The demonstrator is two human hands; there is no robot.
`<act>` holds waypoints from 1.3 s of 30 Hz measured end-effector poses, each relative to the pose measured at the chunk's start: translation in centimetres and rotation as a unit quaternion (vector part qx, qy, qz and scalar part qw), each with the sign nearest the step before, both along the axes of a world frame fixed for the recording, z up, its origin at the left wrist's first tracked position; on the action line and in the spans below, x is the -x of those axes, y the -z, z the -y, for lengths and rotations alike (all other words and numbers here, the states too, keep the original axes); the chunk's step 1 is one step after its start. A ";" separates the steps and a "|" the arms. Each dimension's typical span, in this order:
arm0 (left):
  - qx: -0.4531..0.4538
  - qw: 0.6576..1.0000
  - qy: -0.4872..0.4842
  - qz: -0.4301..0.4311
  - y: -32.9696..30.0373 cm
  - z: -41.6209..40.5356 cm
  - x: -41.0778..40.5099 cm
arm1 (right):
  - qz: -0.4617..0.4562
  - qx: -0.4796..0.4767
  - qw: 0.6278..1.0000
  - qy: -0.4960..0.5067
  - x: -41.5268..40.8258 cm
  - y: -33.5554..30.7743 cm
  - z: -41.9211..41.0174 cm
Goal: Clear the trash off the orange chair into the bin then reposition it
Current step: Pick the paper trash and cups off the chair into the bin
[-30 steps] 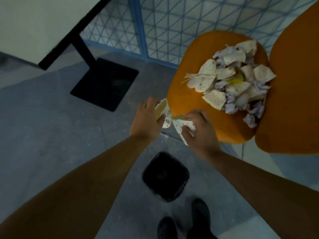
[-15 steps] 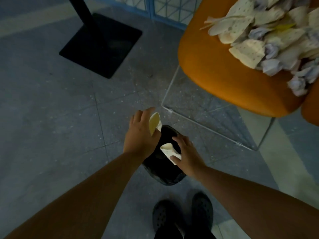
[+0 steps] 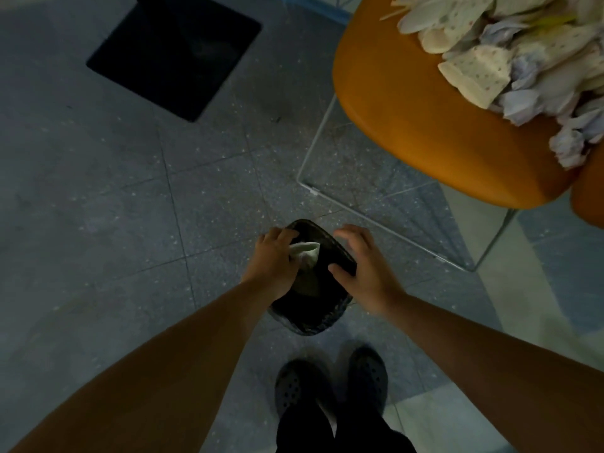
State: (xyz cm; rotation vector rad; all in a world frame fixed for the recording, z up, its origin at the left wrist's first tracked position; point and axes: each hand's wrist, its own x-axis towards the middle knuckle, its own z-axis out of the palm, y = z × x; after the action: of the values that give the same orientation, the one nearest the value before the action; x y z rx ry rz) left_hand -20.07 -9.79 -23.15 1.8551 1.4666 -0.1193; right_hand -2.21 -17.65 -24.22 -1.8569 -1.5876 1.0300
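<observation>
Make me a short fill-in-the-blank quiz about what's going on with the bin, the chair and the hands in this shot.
1. The left hand holds a crumpled paper wrapper over the black ____.
2. The right hand holds ____.
3. The pile of paper trash lies on the seat of the ____ chair.
4. The bin stands on the floor just ahead of the person's ____.

Missing words: bin; nothing; orange; shoes
</observation>
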 end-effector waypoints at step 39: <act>-0.136 0.980 0.077 0.127 -18.9 -32.0 -34.7 | 0.225 -0.139 0.942 0.205 -35.8 -19.3 -29.5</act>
State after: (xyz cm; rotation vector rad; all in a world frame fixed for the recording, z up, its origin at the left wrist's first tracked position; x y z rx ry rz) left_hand 14.62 22.19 -4.21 2.1133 1.2096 0.2493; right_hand 33.64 11.86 -4.95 -2.1844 -1.3878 0.1934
